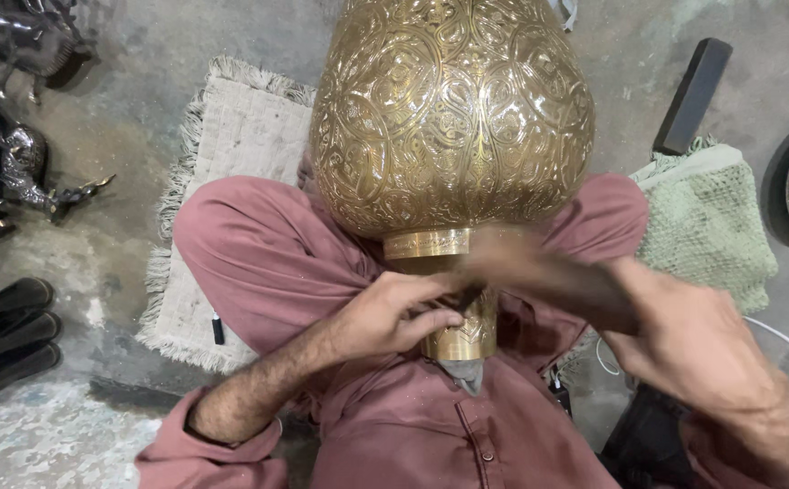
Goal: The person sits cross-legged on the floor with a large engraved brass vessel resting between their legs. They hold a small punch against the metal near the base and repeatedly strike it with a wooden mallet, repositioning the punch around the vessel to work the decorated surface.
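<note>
Dark metal figurines point(0, 154) lie on the floor at my left. My left hand point(394, 317) pinches a small tool against the engraved brass vase point(453, 118) resting in my lap; my right hand point(693, 349) grips a blurred hammer point(539, 267).

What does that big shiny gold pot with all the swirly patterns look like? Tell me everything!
The big golden metal vase looks like brass, round-bellied and covered in engraved swirls and leaf shapes. It narrows to a smooth, plain neck with a raised ring. It lies tipped on the seated person's lap, neck toward them. The left hand presses a small dark tool against the neck; the right hand, blurred, holds a dark handle beside it.
</note>
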